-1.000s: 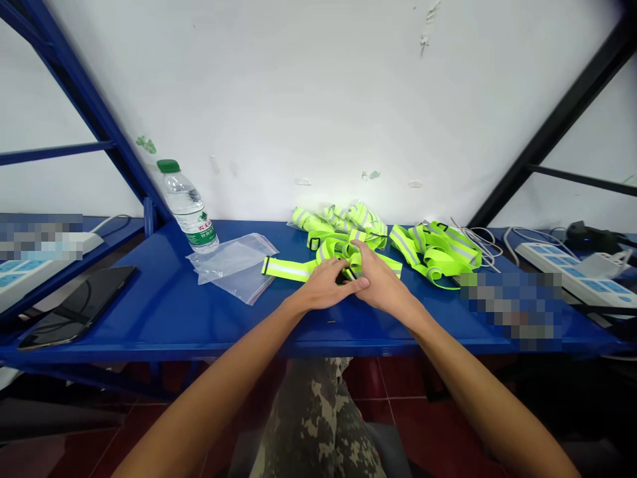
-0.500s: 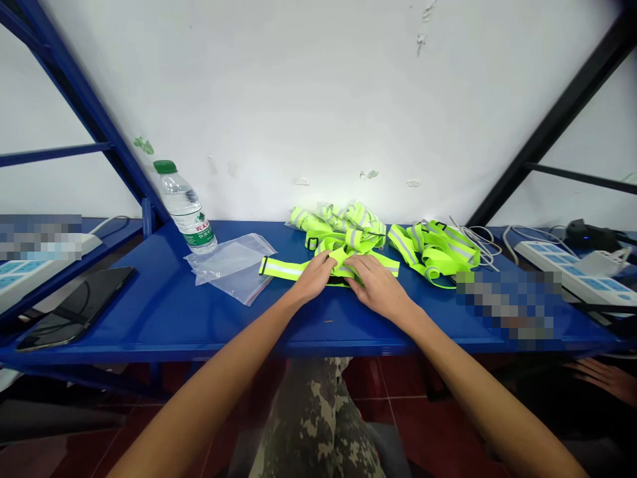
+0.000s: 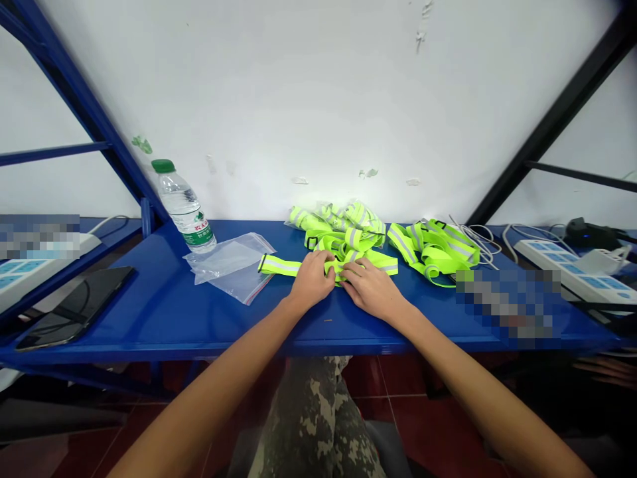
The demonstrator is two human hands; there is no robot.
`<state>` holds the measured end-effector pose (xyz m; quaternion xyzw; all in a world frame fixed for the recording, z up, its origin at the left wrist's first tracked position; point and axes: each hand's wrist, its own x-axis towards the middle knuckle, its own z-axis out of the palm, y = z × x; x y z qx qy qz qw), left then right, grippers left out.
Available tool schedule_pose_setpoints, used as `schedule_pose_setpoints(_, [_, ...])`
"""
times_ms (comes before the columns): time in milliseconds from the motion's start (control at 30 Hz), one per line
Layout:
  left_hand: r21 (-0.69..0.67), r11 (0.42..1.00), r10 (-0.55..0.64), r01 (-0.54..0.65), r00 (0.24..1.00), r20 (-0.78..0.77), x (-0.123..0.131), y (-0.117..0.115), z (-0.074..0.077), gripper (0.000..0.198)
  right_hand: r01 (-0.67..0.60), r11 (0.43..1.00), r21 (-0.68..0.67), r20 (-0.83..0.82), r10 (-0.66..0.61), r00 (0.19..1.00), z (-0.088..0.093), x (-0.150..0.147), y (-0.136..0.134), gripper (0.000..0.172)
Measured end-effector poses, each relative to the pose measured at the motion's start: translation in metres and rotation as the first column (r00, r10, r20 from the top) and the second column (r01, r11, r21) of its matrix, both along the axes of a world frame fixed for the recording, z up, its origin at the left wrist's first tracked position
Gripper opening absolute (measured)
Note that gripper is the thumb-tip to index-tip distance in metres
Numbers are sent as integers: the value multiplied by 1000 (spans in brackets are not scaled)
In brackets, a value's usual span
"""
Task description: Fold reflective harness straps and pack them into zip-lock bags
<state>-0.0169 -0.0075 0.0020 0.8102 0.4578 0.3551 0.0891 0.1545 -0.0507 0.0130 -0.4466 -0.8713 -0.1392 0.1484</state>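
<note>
Since half a second ago both hands have curled in toward each other, from lying flat to pinching. The white wall (image 3: 318, 99) fills the upper view, its paint chipped in spots, and slanted shelf posts, blue (image 3: 74, 99) on the left and black (image 3: 557, 113) on the right, run out of frame. Below it the blue surface (image 3: 174, 312) spans the width, its ends cut off. Two pixelated patches, one at the left edge and one right of centre, hide what lies there. The person's camouflage trousers (image 3: 316, 418) show under the front edge. A dark tablet (image 3: 74, 309) lies on a lower level to the left. A white power strip (image 3: 572, 272) sits at the far right, with tangled cables (image 3: 480, 236) beside it. One heap of neon straps (image 3: 348, 222) lies against the wall and another heap (image 3: 432, 245) just to its right. Clear plastic bags (image 3: 231, 265) lie near a water bottle (image 3: 183, 209) standing upright. The loose strap (image 3: 279, 265) lies flat in front of the first heap. The left hand (image 3: 311, 282) and right hand (image 3: 371, 287) both grip it at its middle, fingertips nearly touching, and they cover that part of it.
</note>
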Motion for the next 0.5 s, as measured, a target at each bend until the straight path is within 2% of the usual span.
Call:
schedule_pose_setpoints(100, [46, 998, 48, -43, 992, -121, -8, -5, 5, 21, 13, 999, -30, 14, -13, 1000, 0, -2, 1, 26])
schedule_pose_setpoints(167, [94, 990, 123, -105, 969, -215, -20, -8, 13, 35, 22, 999, -40, 12, -21, 1000, -1, -2, 1, 27])
schedule_pose_setpoints(233, [124, 970, 240, -210, 913, -329, -35, -10, 24, 54, 25, 999, -37, 1, -25, 1000, -2, -2, 0, 29])
schedule_pose_setpoints(300, [72, 939, 330, -336, 821, -466, -50, -10, 36, 67, 24, 999, -29, -11, -24, 1000, -3, -2, -1, 30])
schedule_pose_setpoints(400, [-55, 892, 310, -449, 697, -646, -68, -4, 54, 82, 14, 1000, -19, -19, -15, 1000, -4, -1, -1, 32])
schedule_pose_setpoints(500, [-185, 856, 206, -482, 647, -734, -79, 6, 71, 85, 3, 1000, -10, -22, -3, 1000, -4, 0, -1, 33])
